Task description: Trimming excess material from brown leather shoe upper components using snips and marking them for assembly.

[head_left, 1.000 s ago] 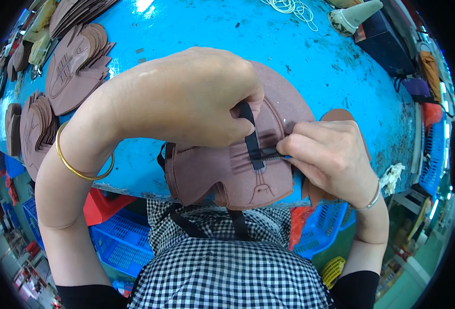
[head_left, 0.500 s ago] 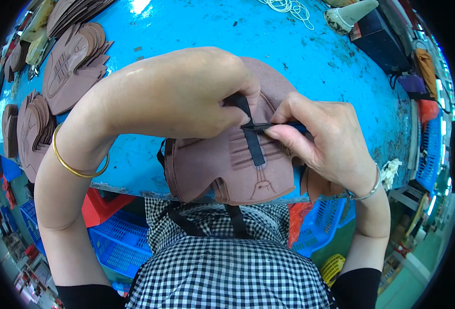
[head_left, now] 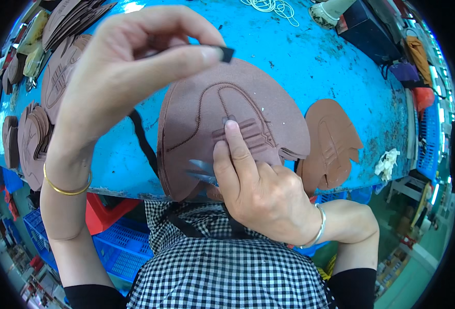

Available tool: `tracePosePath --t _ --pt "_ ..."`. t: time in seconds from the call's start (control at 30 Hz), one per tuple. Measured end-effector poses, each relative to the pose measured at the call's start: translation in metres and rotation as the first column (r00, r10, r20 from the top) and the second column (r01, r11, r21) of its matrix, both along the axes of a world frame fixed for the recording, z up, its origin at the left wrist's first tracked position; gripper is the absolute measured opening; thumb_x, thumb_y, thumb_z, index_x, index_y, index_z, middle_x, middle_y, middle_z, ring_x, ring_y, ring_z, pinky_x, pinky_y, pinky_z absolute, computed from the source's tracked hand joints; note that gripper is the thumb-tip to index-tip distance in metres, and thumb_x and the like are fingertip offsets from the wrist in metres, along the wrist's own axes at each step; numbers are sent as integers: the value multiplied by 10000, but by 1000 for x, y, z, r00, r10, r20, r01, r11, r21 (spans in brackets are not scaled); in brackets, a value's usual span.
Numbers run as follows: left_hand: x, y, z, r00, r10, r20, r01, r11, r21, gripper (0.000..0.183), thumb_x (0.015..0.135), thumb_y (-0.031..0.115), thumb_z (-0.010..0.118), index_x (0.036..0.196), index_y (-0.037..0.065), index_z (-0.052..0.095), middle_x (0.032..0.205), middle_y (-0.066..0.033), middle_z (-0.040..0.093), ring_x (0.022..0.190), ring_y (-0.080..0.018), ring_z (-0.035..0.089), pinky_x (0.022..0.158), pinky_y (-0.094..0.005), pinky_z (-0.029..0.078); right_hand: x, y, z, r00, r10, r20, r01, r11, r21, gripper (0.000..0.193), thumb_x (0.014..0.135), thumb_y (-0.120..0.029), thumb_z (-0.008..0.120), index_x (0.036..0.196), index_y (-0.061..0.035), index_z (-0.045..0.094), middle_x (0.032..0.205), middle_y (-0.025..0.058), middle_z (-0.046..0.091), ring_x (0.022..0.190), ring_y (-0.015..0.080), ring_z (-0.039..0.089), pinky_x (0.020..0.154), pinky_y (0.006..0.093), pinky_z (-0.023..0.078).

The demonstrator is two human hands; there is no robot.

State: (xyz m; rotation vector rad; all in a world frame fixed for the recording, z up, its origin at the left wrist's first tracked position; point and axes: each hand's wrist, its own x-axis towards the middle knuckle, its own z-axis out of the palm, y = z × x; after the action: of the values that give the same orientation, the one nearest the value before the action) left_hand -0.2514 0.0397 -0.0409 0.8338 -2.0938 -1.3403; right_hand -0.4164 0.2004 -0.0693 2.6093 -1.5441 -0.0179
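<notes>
My left hand [head_left: 150, 62] is raised over the table, thumb and finger closed on a black strip [head_left: 228, 54] whose short end pokes out. Below it lies a stack of brown, rounded leather-like pieces [head_left: 186, 103], with stitched curves and a row of raised bars on the top one. My right hand [head_left: 268, 201] presses its index fingertip on the upper end of those bars. Silver blades of scissors [head_left: 202, 170], blurred, stick out from under that hand; their handles are hidden. Another black strip [head_left: 144, 139] hangs out at the stack's left side.
More stacks of brown pieces [head_left: 34, 139] stand at the left of the blue table [head_left: 268, 46]. A lighter brown piece [head_left: 330, 139] lies to the right. White cord [head_left: 274, 7], a cone-shaped spool [head_left: 328, 13] and a dark box [head_left: 369, 31] are at the back. Blue baskets [head_left: 119, 252] sit below.
My left hand has lifted up and left with the black strip, away from the stack. My right hand has moved down and left, its finger now on the bars. The top piece has turned.
</notes>
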Motion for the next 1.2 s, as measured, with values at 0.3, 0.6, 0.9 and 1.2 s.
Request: tracePosePath --t 0.3,0.6,0.9,1.2 --pt "17 6 17 999 1 50 -1 1000 -14 154 876 83 648 991 -18 660 682 18 612 619 -51 578 561 -175 452 -106 27 -3 -423 -397 815 260 808 528 405 1008 -283 433 1316 -24 482 1278 69 565 1176 190 545 1000 373 447" --pt "-21 9 -2 904 -378 198 363 925 109 65 735 46 747 747 11 694 681 -34 662 616 -76 596 570 -227 479 -219 91 -53 -161 -712 683 630 459 627 313 1008 -189 485 1272 -20 488 899 -31 571 580 6 455 471 155 330" --pt "-37 16 -23 812 -388 437 467 880 -87 69 666 106 706 703 49 693 661 -87 649 598 -234 616 576 -320 486 -158 52 -30 44 -517 855 459 770 443 133 949 -77 545 1080 -66 521 759 -38 501 532 39 404 459 201 317" --pt "-31 4 -20 824 -283 491 463 835 -296 174 676 141 758 732 25 641 604 -128 582 570 -270 578 536 -354 443 -81 -34 -10 857 150 493 -212 974 73 156 669 -112 672 758 -125 544 639 30 446 521 188 512 439 316 415"
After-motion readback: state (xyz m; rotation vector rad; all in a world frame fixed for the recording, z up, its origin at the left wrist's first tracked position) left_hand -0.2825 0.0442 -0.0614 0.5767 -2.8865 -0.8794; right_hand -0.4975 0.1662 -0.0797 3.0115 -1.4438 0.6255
